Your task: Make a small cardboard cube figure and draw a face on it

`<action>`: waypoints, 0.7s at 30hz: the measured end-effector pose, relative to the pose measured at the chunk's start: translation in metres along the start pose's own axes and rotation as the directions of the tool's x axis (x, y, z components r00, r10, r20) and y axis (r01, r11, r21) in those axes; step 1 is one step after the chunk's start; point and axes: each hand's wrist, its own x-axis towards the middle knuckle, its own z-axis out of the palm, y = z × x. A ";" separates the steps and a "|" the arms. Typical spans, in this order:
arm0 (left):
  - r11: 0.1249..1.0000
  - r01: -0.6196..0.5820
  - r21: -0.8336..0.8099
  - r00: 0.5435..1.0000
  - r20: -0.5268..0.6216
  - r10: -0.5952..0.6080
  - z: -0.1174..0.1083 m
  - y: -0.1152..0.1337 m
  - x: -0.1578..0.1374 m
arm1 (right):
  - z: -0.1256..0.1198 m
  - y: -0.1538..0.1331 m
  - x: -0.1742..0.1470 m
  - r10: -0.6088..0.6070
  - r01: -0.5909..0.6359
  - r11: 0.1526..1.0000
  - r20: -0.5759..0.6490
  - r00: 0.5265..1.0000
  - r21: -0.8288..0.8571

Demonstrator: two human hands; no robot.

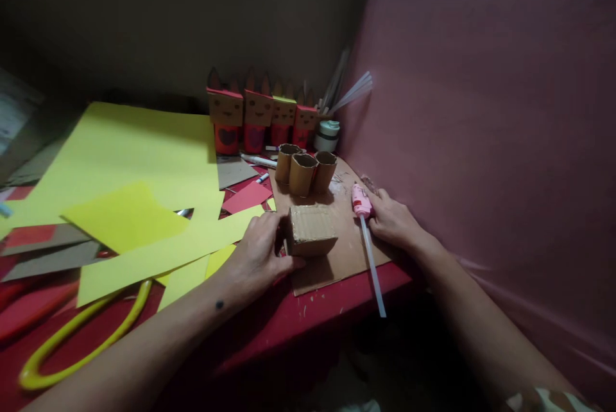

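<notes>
A small cardboard box [312, 229] is at the front of the brown cardboard sheet [317, 277]. My left hand [257, 248] grips its left side, thumb along the lower front edge and the other fingers partly hidden behind it. At the sheet's right edge, my right hand [392, 216] is closed around a pink glue gun [360, 200]. A long translucent glue stick [373, 264] juts from the gun's back end past the table edge. Behind the box stand three open cardboard tubes [302, 174], upright and close together.
Several cardboard figures with pointed ears [226, 113] line the back, beside a pale jar [327, 135] and upright glue sticks [353, 91]. Yellow paper [139, 149] and offcuts cover the left side. A yellow looped handle [86, 335] lies front left. A pink wall-like surface [481, 110] rises at right.
</notes>
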 end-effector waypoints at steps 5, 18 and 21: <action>0.999 0.016 0.029 1.000 -0.006 -0.015 -0.001 0.002 -0.007 | 0.000 0.004 0.008 -0.025 0.025 1.000 0.037 0.999 0.000; 0.880 0.171 0.442 0.985 -0.051 -0.166 -0.090 -0.034 -0.018 | -0.013 -0.023 -0.021 -0.083 0.193 0.939 -0.354 0.931 0.286; 0.874 0.197 0.445 0.980 -0.052 -0.194 -0.082 -0.040 -0.004 | -0.020 -0.038 -0.029 -0.230 0.327 0.779 -0.240 0.943 0.535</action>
